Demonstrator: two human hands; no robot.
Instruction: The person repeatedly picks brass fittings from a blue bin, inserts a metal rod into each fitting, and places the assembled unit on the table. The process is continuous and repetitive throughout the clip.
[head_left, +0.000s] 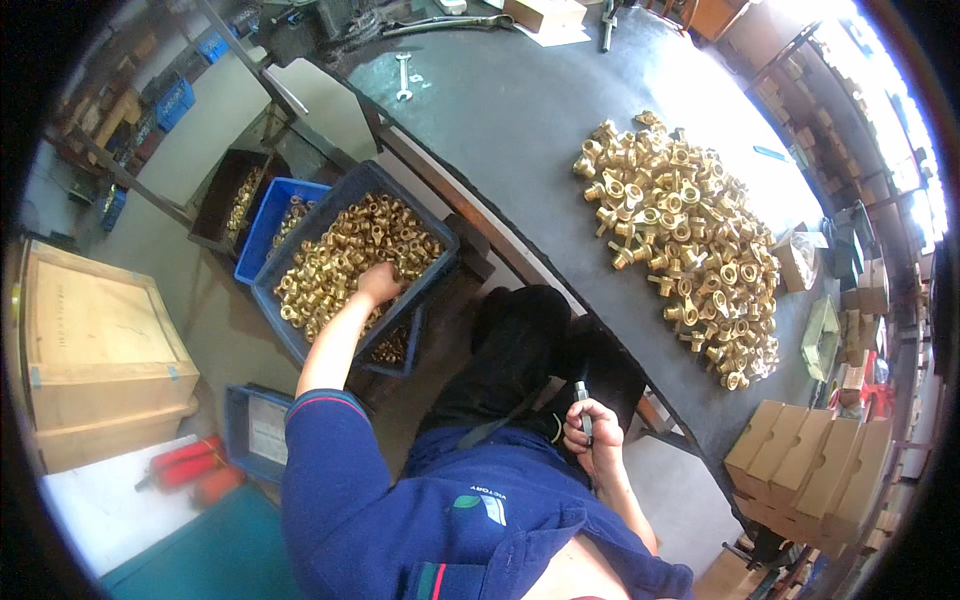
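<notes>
My left hand reaches into a dark blue plastic bin full of small brass fittings. Its fingertips are down among the fittings, so whether they grip one is hidden. Closer to my body, at the table's edge, my right hand is closed round a short metal tool. The tool stands upright with its silver end showing above the fingers; its exact kind is unclear. On the dark tabletop to the right lies a large heap of brass fittings with ring-shaped parts.
Another blue bin and a dark tray stand beside the full bin. A wooden crate is at far left. An open-end wrench lies on the table, and cardboard boxes are stacked at its right end.
</notes>
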